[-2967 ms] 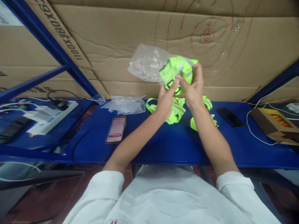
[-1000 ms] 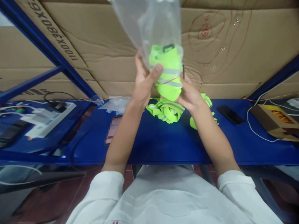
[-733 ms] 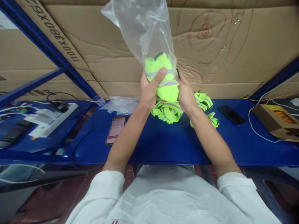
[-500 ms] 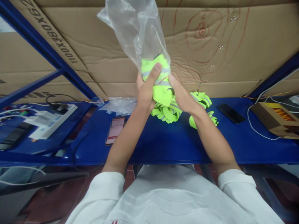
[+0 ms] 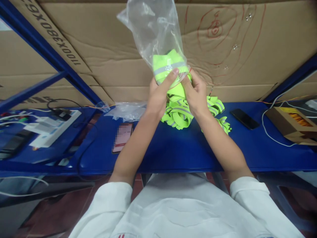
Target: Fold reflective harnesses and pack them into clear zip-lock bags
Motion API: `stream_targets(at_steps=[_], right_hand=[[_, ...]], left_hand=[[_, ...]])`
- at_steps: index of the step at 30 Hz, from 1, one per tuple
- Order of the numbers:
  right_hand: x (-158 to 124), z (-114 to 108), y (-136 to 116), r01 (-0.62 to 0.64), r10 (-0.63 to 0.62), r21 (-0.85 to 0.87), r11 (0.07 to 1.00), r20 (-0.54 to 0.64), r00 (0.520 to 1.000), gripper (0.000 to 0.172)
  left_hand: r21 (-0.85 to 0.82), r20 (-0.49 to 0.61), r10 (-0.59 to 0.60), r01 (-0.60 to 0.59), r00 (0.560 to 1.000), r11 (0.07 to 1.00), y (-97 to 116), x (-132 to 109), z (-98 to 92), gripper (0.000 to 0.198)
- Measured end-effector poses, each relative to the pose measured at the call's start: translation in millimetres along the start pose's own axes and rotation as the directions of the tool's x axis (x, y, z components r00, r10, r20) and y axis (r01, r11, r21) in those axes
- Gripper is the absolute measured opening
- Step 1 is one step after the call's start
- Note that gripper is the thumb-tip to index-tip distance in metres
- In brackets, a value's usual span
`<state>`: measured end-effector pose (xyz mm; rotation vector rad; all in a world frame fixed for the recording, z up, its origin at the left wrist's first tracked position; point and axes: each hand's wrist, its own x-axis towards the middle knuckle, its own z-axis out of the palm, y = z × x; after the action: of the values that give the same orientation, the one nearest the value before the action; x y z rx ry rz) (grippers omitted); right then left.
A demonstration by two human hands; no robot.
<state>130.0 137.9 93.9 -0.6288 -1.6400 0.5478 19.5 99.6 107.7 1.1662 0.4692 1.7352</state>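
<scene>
A bundle of neon-yellow reflective straps [image 5: 169,64] with grey stripes sits partly inside a clear plastic bag [image 5: 158,31], whose closed end points up and away. My left hand [image 5: 159,92] is closed round the left side of the bundle, thumb across its front. On the right side, my right hand [image 5: 195,91] pinches the bag's mouth, which has a red edge, against the straps. The lower end of the bundle sticks out of the bag between my hands. More loose yellow straps [image 5: 178,117] lie coiled on the blue table [image 5: 178,148] beneath.
Further yellow straps [image 5: 224,124] lie right of my right forearm. A pinkish-screen phone [image 5: 122,137] and crumpled clear plastic bags [image 5: 128,110] are at left, beside a white power strip [image 5: 55,127]. A dark phone [image 5: 244,119] and cardboard box [image 5: 289,125] stand right. Cardboard [image 5: 119,59] walls the back.
The bag and bundle have moved slightly right and up. More of the bundle is now covered by the bag, and my right hand has shifted its fingers up along the bag's mouth.
</scene>
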Motion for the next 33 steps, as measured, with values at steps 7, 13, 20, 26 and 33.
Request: stream_targets(at_steps=[7,13,20,26,33], right_hand=[[-4,-1,2,-0.068,0.009,0.174,0.982,0.318,0.948,0.077],[-1,5,15,0.006,-0.012,0.042,0.999,0.13,0.991,0.072],[-10,-11,24,-0.09,0.048,-0.344,0.935,-0.128,0.991,0.064],[3,-26,47,-0.01,-0.015,-0.4,0.917,-0.06,0.998,0.055],[19,-42,51,0.103,-0.088,-0.111,0.988,0.132,0.987,0.076]], left_hand=[[-0.066,-0.126,-0.058,0.05,0.99,0.997,0,11,-7.5,0.007],[-0.015,-0.074,-0.019,0.018,0.997,1.0,-6,14,-17.6,0.01],[0.025,-0.031,-0.152,0.152,0.988,0.988,-18,6,-9.8,0.024],[0.042,-0.09,-0.187,0.191,0.978,0.981,-30,5,-6.1,0.021],[0.033,-0.153,-0.157,0.164,0.976,0.986,-20,22,-35.6,0.029]])
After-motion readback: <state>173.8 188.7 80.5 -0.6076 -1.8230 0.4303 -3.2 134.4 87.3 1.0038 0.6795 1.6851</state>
